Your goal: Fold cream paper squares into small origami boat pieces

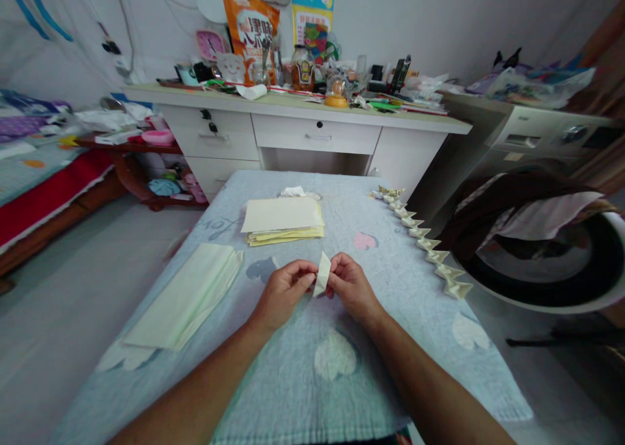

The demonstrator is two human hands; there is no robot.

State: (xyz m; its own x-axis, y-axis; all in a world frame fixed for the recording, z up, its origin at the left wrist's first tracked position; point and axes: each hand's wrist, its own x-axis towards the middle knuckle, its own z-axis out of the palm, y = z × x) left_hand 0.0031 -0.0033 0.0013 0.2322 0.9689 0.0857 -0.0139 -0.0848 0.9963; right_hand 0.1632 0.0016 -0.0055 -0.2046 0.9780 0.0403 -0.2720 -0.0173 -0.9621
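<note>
A small folded piece of pale paper [322, 274] is held up over the middle of the cloth-covered table. My left hand [289, 291] pinches its left edge between thumb and fingers. On the other side, my right hand [352, 285] grips the right edge the same way. Behind my hands lies a stack of cream paper sheets [282, 216]. To the left rests a pile of long folded pale green paper [188, 295]. Along the table's right side runs a row of folded paper pieces [428, 244], made of several pointed units.
A blue cloth with heart shapes [390, 367] covers the table. Beyond it stands a white desk [312, 116] crowded with jars and a snack bag [250, 32]. A washing machine [525, 133] with its door open is at right; a bed [49, 191] is at left.
</note>
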